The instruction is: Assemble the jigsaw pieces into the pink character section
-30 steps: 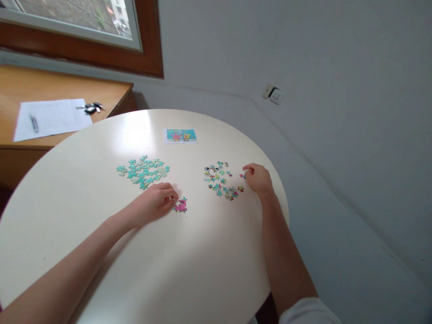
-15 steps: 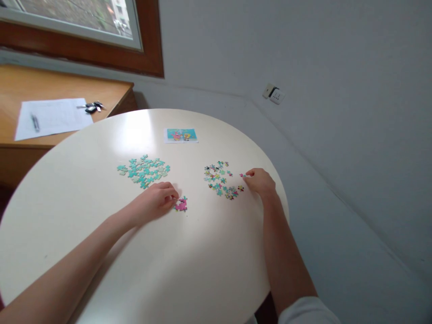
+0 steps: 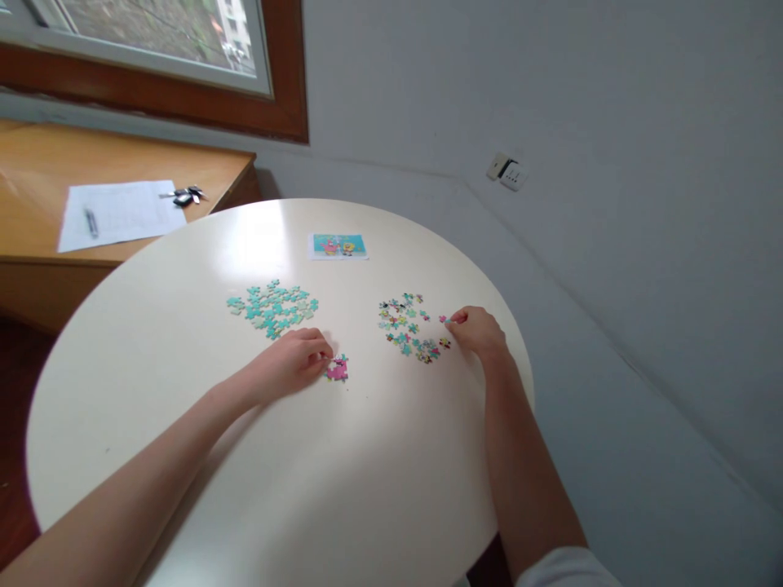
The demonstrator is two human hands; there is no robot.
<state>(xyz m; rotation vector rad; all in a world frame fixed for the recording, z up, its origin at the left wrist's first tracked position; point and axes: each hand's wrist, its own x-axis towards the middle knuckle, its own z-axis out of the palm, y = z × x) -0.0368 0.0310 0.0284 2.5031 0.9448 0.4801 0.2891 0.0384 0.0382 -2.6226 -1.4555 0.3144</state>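
My left hand (image 3: 299,359) is closed in a pinch at the edge of a small joined patch of pink puzzle pieces (image 3: 338,371). A sliver of a puzzle piece shows at its fingertips, mostly hidden. On the right, my right hand (image 3: 480,331) pinches a small pink and teal puzzle piece (image 3: 443,319) at the table surface. Just left of that hand lies a loose group of mixed-colour puzzle pieces (image 3: 404,337). Beyond my left hand spreads a pile of teal puzzle pieces (image 3: 275,308).
A picture card (image 3: 338,246) with cartoon figures lies toward the far side of the round white table (image 3: 367,473). A wooden desk (image 3: 201,155) at the left bears a paper sheet (image 3: 126,216), a pen and keys (image 3: 187,196). The wall stands close on the right.
The whole view has shifted slightly, so everything appears a little farther right. Both hands stay at nearly the same places on the table, still pinching.
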